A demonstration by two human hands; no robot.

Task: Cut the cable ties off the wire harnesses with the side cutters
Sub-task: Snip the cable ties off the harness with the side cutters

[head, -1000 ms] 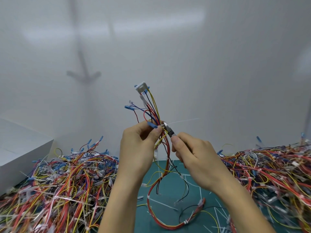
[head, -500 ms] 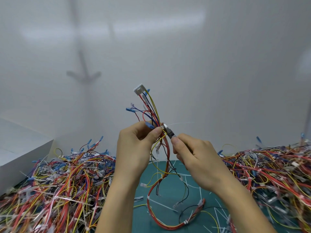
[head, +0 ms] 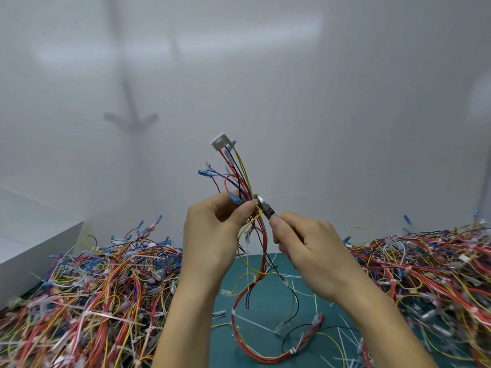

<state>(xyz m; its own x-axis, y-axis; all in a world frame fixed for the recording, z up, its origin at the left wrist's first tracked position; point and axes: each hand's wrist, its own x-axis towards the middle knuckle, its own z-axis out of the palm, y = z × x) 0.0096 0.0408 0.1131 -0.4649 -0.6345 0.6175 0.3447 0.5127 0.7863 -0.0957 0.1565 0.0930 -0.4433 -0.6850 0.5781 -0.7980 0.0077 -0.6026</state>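
Note:
My left hand [head: 215, 235] grips a wire harness [head: 240, 179] of red, yellow, blue and black wires, held upright with its white connector [head: 219, 140] on top. The harness hangs down in a loop onto the green mat [head: 268, 314]. My right hand [head: 305, 251] holds the side cutters [head: 265, 208]; only the metal jaws show, their tips at the bundle just right of my left thumb. A thin clear cable tie tail [head: 287, 194] sticks out to the right from the jaws.
Big tangled heaps of harnesses lie on the left [head: 93, 296] and on the right [head: 430, 264]. Cut tie pieces [head: 316, 296] are scattered on the mat. A white box [head: 29, 243] stands at the far left. A white wall rises behind.
The harness top has tilted slightly, and my left hand shifted a little left. The cutter jaws stay at the bundle by my left thumb.

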